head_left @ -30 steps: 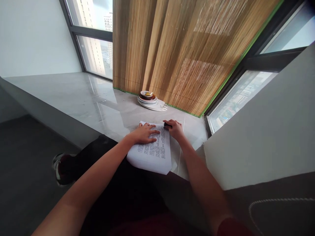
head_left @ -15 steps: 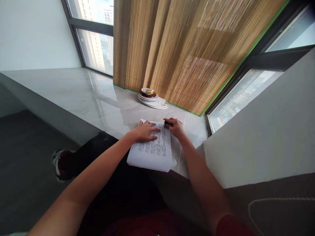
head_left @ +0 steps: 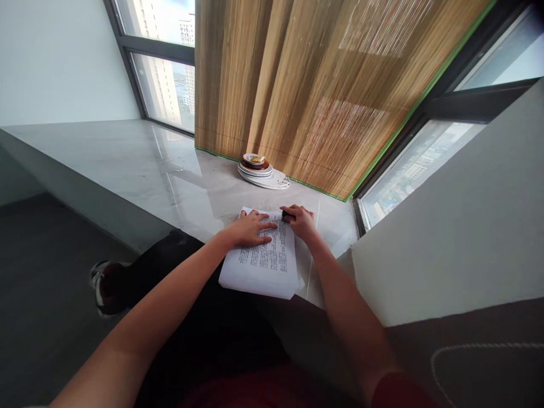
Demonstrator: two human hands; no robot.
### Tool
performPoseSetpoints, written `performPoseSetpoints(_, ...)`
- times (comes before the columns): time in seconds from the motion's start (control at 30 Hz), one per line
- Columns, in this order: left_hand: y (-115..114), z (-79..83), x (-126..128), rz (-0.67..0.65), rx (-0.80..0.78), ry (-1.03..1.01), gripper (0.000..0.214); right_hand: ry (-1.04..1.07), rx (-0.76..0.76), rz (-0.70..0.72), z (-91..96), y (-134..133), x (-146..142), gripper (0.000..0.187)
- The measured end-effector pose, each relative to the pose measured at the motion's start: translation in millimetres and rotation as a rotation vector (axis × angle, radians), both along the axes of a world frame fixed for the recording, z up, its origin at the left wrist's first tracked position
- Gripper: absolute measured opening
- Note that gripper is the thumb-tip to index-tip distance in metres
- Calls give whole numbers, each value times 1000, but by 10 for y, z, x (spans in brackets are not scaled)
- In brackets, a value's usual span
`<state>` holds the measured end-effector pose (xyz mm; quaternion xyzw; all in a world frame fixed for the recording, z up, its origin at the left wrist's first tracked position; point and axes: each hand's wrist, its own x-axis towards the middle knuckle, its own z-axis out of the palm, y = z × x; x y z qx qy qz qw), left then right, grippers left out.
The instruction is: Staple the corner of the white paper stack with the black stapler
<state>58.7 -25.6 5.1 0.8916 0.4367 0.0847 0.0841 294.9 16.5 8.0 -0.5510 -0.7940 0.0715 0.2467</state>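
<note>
A stack of printed paper sheets (head_left: 266, 266) lies on the pale stone window ledge (head_left: 140, 164), its near edge hanging over the ledge above my lap. My left hand (head_left: 250, 228) lies flat on the top of the page with fingers spread. My right hand (head_left: 301, 220) is closed round a small black object (head_left: 288, 214), perhaps a marker or clip, at the sheets' top right corner.
A pile of plates and a small bowl (head_left: 261, 170) stands further back on the ledge against a bamboo blind (head_left: 323, 85). A grey wall (head_left: 459, 226) rises close on the right. My dark-trousered legs and a shoe (head_left: 104, 283) are below the ledge.
Hardly anything differs: the view has shifted slightly, and both hands stay on the paper in the same places.
</note>
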Motion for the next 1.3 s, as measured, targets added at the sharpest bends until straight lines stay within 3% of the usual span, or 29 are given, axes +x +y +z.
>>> performPoseSetpoints(1.3,-2,-9,-10,-12,35,28,55,-75,-9,-53,-7,-8,-50,43)
